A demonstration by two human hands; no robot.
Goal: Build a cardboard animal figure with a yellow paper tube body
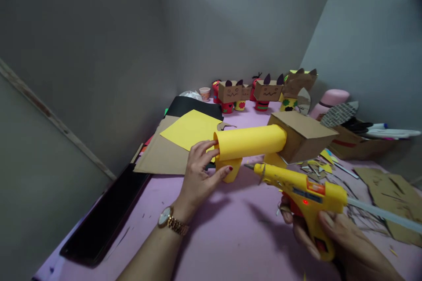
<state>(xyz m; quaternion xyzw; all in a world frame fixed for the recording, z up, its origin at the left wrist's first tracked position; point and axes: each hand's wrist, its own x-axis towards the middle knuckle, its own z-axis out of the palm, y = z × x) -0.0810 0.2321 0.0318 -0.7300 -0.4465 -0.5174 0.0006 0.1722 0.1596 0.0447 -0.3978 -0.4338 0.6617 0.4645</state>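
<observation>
Pink table: left hand grips tube, right hand glue gun.

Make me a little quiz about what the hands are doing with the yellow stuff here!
1. True or false: the right hand grips a yellow glue gun.
2. What does the left hand hold? A) scissors B) the yellow tube with a cardboard box at its far end C) a marker
3. Fill in: the small light on the glue gun glows ____.
Key: 1 true; 2 B; 3 red.
</observation>
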